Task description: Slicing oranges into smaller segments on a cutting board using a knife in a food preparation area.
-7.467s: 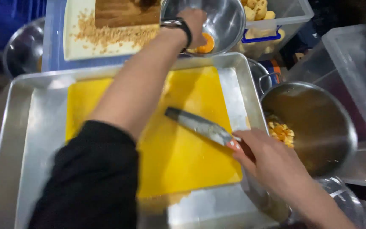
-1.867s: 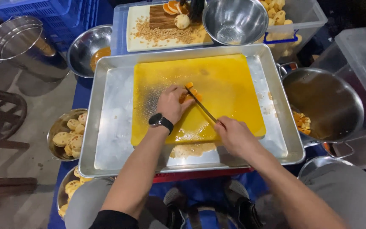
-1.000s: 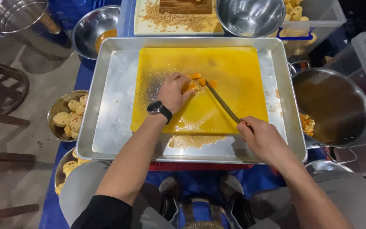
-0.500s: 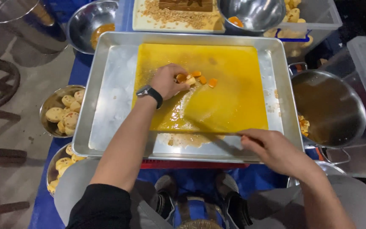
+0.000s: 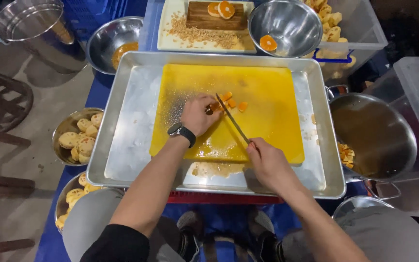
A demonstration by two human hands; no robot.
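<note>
Starting at the left edge: a steel bucket (image 5: 37, 26) up top, a steel bowl (image 5: 110, 43) with orange scraps beside it, and lower down a bowl of pale round slices (image 5: 76, 136) just outside the big metal tray (image 5: 122, 145). On the tray lies the yellow cutting board (image 5: 267, 97). The left hand (image 5: 197, 115), a black watch (image 5: 181, 132) on its wrist, presses down on the board with fingers curled onto the orange chunks (image 5: 229, 101), pinning them at their left side. Right against those fingertips runs the knife (image 5: 233, 121), blade slanting up-left through the pieces, chunks on both sides of the edge. The right hand (image 5: 267, 162) has its grip wrapped tight round the knife handle, near the board's front edge. Further right, a large dark pot (image 5: 372, 136) sits beside the tray.
</note>
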